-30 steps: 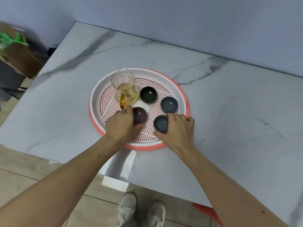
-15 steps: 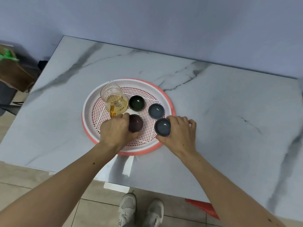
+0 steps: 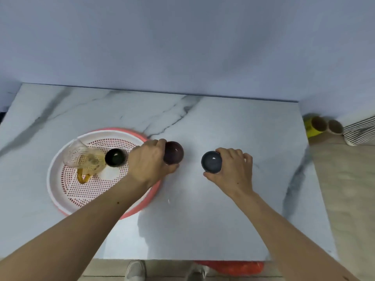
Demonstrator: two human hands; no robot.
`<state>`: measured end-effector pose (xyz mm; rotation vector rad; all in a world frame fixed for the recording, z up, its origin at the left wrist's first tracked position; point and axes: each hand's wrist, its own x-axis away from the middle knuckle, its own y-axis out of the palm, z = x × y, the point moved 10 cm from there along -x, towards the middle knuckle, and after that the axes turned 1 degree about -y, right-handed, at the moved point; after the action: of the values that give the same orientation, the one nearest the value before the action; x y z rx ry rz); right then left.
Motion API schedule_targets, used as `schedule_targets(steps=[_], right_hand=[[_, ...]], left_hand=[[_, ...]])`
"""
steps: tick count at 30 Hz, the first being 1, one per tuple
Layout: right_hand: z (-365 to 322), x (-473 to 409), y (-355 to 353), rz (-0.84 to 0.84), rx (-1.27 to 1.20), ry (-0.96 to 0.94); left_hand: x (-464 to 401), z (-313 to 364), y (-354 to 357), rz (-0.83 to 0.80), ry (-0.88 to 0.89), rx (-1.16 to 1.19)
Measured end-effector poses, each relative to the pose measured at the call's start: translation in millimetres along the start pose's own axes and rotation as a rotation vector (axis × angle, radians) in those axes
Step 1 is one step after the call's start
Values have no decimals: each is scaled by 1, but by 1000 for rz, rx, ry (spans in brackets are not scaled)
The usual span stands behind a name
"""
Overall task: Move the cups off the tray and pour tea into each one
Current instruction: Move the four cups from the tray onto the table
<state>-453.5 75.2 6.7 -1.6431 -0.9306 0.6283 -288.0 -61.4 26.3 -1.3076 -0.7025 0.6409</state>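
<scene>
As seen from the head camera, three cups are countable: a maroon cup (image 3: 174, 152) pinched at its rim by the left hand (image 3: 149, 163), a grey-blue cup (image 3: 211, 164) gripped at its side by the curled fingers of the right hand (image 3: 233, 171), and a dark green cup (image 3: 115, 157) on the tray (image 3: 60, 159). Both held cups lie over bare tabletop to the right of the tray, well apart from each other; whether they touch the surface cannot be told. One glass pitcher (image 3: 85, 159) of amber tea stands on the perforated tray, just left of the green cup. One round tray, white with a coral rim, sits on a white marble-patterned table (image 3: 223, 209) against a plain bluish wall (image 3: 182, 47). Two cardboard tubes (image 3: 326, 125) lie on the floor at right.
</scene>
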Motion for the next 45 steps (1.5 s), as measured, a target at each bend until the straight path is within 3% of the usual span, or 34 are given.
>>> schedule_targets(steps=[13,23,45], right_hand=[[163,-41,-19,19,16,109],[250,-68,28,-19,-39,146],[281,-72,51,-122,-58,136]], left_hand=[[-80,152,46,24,70,74],[-101,215,127,2,90,105],[-109,222,170,-55,5,75]])
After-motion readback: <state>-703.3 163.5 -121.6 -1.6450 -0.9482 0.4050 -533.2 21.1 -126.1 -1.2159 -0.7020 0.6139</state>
